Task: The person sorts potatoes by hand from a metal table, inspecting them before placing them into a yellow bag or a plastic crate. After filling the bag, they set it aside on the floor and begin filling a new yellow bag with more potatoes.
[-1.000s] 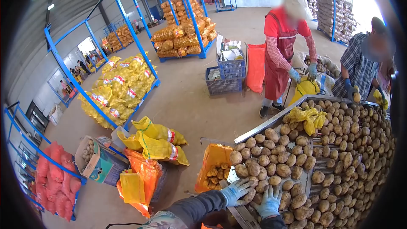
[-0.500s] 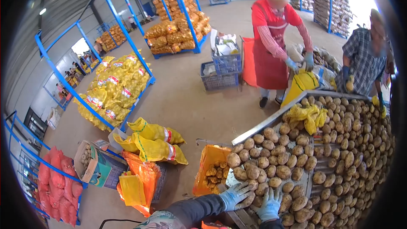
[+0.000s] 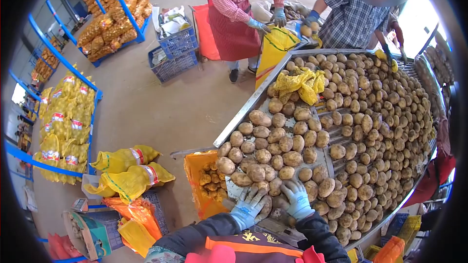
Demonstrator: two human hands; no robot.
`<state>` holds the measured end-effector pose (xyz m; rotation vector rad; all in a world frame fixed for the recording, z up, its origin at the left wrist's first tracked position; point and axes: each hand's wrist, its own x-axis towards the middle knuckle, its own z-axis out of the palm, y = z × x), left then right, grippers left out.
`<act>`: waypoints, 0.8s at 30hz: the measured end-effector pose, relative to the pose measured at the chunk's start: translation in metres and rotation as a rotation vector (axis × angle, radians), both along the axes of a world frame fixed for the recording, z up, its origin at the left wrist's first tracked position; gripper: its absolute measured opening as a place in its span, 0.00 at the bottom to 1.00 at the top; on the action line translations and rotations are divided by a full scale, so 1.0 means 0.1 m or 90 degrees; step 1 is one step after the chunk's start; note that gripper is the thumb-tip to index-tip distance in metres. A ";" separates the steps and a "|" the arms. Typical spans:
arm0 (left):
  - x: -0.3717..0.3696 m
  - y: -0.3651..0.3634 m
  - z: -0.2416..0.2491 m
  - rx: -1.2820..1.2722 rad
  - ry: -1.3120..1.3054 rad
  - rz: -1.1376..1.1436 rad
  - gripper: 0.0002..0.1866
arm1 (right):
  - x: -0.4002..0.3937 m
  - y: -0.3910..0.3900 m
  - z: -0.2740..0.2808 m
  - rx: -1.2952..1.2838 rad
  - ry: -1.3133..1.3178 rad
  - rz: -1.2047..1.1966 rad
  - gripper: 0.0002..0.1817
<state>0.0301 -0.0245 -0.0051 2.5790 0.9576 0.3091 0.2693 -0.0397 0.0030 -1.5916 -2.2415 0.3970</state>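
Brown potatoes [image 3: 263, 156] cover the metal sorting table [image 3: 327, 134] before me. My left hand [image 3: 247, 208], in a light blue glove, lies at the table's near edge with its fingers spread, touching potatoes beside it. Close by on its right, my right hand [image 3: 298, 198], gloved alike, rests against potatoes with its fingers stretched out and apart. Neither hand is closed round a potato. Just left of the table hangs an orange bag [image 3: 195, 161] with smaller potatoes inside. A crumpled yellow mesh bag [image 3: 308, 85] sits on top of the potatoes farther back.
Across the table a person in a red apron [image 3: 234, 34] handles a yellow sack [image 3: 273, 53]; another in a checked shirt [image 3: 348, 14] holds potatoes. Filled yellow sacks [image 3: 129, 178] and a cardboard box [image 3: 85, 234] stand left. Blue crates [image 3: 175, 53] and racks of sacks are behind.
The view has swung right and down, showing more of the table. Both my hands remain on the potatoes at the near edge. The person in the checked shirt now leans over the table.
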 end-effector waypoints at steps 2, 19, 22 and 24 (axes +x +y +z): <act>-0.04 0.06 0.04 0.066 0.015 -0.081 0.29 | 0.02 0.17 0.19 0.057 -0.020 -0.044 0.35; -0.14 0.88 0.13 -0.092 0.033 0.185 0.36 | -0.87 2.41 0.30 -0.134 -0.186 0.035 0.38; -0.40 0.71 0.21 -0.006 0.127 0.129 0.27 | -0.77 2.04 0.27 -0.095 -0.095 0.107 0.36; -0.43 0.55 0.15 0.004 0.094 0.157 0.24 | -0.62 1.65 0.23 -0.079 -0.122 0.142 0.35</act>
